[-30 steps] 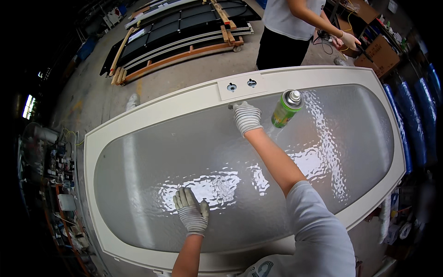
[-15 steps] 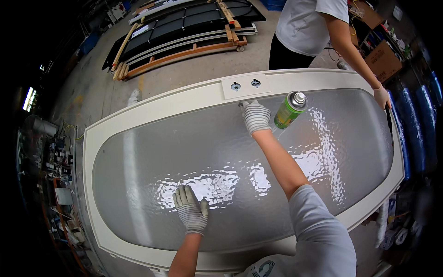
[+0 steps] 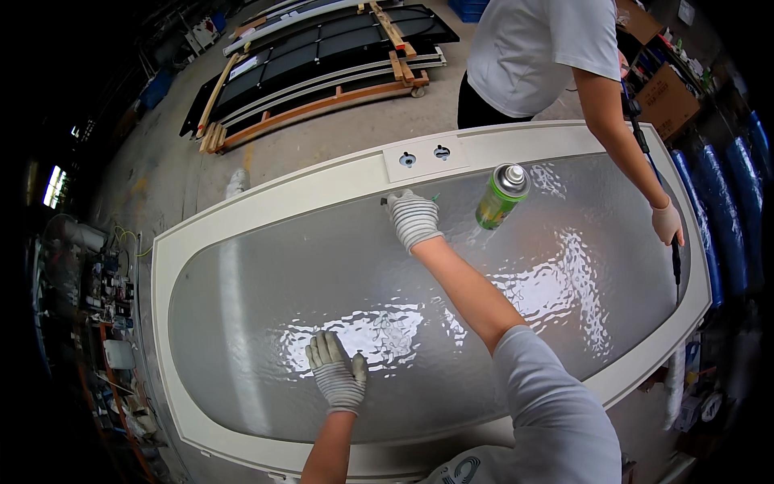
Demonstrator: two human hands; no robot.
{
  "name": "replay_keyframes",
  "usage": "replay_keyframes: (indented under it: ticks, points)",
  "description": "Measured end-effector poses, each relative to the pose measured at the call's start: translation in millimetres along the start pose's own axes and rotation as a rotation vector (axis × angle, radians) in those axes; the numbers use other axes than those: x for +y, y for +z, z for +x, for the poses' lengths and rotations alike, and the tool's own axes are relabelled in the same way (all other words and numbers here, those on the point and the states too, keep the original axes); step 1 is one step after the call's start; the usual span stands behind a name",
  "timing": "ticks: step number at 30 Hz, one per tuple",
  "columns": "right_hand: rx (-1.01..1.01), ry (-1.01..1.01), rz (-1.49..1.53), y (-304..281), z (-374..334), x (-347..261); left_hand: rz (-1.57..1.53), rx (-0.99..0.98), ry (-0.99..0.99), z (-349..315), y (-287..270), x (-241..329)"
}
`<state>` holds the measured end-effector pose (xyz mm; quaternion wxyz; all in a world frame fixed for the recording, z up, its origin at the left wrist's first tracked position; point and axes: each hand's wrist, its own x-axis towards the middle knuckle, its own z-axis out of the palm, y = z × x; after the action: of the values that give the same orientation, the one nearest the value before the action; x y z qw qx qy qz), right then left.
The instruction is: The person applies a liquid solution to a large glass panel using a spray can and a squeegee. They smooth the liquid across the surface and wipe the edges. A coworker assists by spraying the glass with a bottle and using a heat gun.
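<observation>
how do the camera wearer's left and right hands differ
The left hand lies flat, fingers extended; the right hand curls around a small, mostly hidden object. The left hand is on the near half of the grey panel; the right hand is at its far edge. Both wear pale striped gloves.

can (image 3: 501,196) on glass (image 3: 282,266) | glass in frame (image 3: 298,179) | cart (image 3: 322,102) behind frame, left
</observation>
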<state>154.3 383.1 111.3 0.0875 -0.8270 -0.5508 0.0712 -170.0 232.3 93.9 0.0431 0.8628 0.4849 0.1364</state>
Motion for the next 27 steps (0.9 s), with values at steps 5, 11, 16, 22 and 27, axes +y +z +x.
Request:
replay_keyframes:
  ticks: [5,11,16,22,27]
  points:
    - [-0.015,0.044,0.045,-1,0,23,-0.004,0.021,0.004,-4,1,-2]
    - [0.11,0.048,0.086,6,-14,35,-0.017,-0.011,-0.016,-2,0,0]
    - [0.053,0.038,0.098,16,2,12,-0.007,-0.012,-0.017,-1,-2,1]
    - [0.046,0.142,0.058,-3,1,50,0.005,-0.005,-0.023,-4,1,-1]
    - [0.107,-0.035,0.039,9,6,24,-0.012,-0.049,-0.038,3,-2,3]
